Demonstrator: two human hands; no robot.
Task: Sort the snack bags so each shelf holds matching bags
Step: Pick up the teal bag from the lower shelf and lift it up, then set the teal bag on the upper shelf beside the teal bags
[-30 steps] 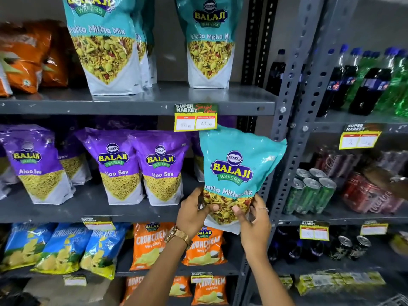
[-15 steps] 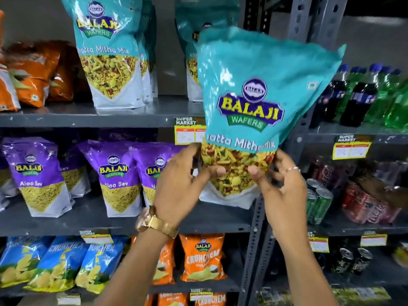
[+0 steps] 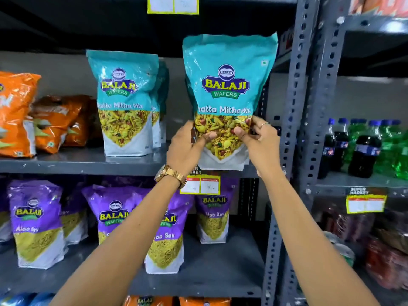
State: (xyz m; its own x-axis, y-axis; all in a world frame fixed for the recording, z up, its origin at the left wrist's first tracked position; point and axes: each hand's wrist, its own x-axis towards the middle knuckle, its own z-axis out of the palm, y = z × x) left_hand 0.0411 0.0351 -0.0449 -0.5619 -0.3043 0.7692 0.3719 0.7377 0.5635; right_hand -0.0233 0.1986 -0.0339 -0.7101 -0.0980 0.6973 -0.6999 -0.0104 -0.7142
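A teal Khatta Mitha Mix bag [image 3: 227, 85] is held upright at the right end of the upper grey shelf [image 3: 66, 164], its base at the shelf's front edge. My left hand [image 3: 187, 146] pinches its lower left side and my right hand [image 3: 258, 138] its lower right. More teal bags of the same kind [image 3: 125, 102] stand on that shelf to the left. Purple Aloo Sev bags [image 3: 37, 224] line the shelf below [image 3: 220, 272], one [image 3: 213, 217] standing further back at the right.
Orange snack bags [image 3: 55, 122] lie at the left of the upper shelf. A perforated grey upright [image 3: 295, 107] stands just right of the held bag. Soda bottles [image 3: 364, 149] and cans fill the neighbouring rack. Yellow price tags [image 3: 199, 184] hang on shelf edges.
Both hands have lifted the teal bag from the purple-bag shelf up to the upper shelf's right end. My view has tilted upward.
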